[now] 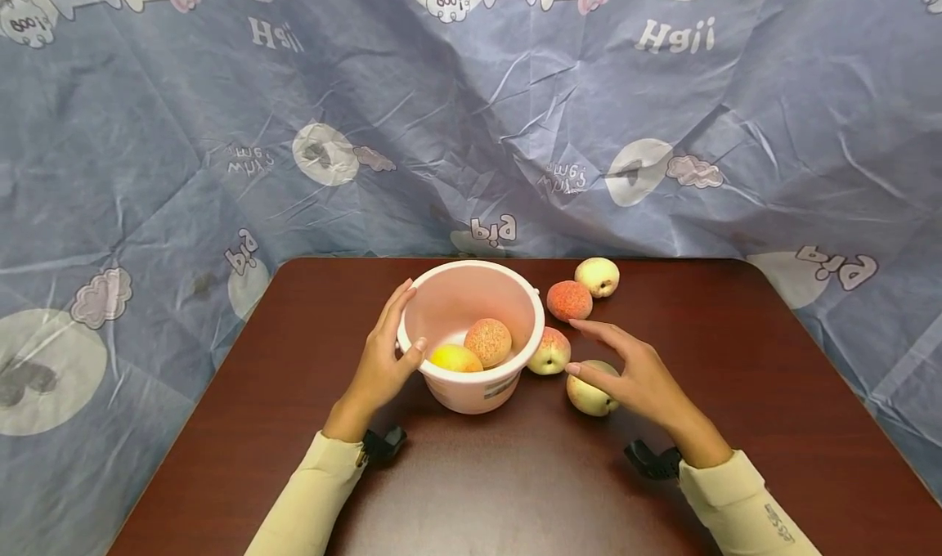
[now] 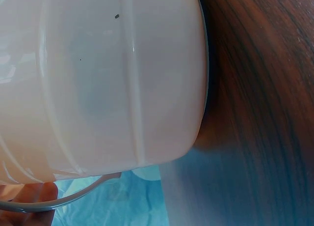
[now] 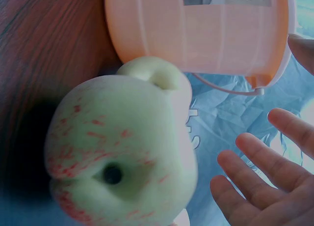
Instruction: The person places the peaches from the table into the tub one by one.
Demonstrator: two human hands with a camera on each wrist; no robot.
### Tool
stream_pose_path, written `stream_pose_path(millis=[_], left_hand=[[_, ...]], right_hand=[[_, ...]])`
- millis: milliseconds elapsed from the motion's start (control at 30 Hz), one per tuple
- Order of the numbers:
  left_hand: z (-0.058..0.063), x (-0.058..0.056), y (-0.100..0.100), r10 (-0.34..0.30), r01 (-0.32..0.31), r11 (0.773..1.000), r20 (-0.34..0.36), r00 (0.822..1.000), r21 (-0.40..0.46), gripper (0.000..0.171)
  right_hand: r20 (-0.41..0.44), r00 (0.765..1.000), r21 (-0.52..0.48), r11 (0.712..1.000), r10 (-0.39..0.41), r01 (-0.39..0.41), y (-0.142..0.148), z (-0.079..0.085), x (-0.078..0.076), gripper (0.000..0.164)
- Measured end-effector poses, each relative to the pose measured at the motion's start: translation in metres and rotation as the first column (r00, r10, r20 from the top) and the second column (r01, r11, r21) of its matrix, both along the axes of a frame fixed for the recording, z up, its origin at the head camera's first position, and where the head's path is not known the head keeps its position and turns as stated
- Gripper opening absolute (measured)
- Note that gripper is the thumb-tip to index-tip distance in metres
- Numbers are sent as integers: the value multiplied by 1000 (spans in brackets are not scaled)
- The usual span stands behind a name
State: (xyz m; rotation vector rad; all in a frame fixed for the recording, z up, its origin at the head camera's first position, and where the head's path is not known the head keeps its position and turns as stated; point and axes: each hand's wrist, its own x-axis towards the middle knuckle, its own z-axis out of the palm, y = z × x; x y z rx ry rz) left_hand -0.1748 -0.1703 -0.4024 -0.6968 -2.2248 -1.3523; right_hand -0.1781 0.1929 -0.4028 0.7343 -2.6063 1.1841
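Observation:
A pale pink bucket (image 1: 471, 396) stands upright on the table, with a yellow fruit (image 1: 455, 358) and an orange speckled peach (image 1: 488, 342) inside. My left hand (image 1: 383, 356) holds its left side at the rim, thumb over the edge; the left wrist view shows mostly the bucket wall (image 2: 108, 88). With fingers spread and nothing in them, my right hand (image 1: 636, 372) hovers over a pale green peach (image 1: 591, 392). Close up in the right wrist view, that peach (image 3: 122, 142) has red streaks and a dark stem hollow. A red-and-cream peach (image 1: 549, 351) sits right beside the bucket.
Farther back, a red peach (image 1: 570, 301) and a pale yellow peach (image 1: 597, 276) lie to the right of the bucket. The dark brown table (image 1: 736, 376) ends at a blue-grey printed cloth (image 1: 471, 131) hanging behind and at both sides.

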Motion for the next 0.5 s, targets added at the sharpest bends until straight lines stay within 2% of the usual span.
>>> stream_pose_path(millis=[133, 233, 367, 500], left_hand=[[10, 6, 2, -27, 27, 999, 6, 1000, 20, 68], [1, -1, -1, -24, 24, 1000, 6, 1000, 13, 69], [-16, -12, -7, -7, 7, 1000, 4, 1000, 0, 71], [-23, -16, -9, -7, 7, 1000, 7, 1000, -3, 72]], right_hand=[[-1, 1000, 16, 1000, -15, 15, 3, -6, -1, 58], [0, 1000, 26, 999, -28, 28, 5, -10, -2, 59], [23, 999, 32, 999, -36, 35, 8, -16, -4, 61], [42, 998, 52, 998, -36, 34, 11, -20, -5, 63]])
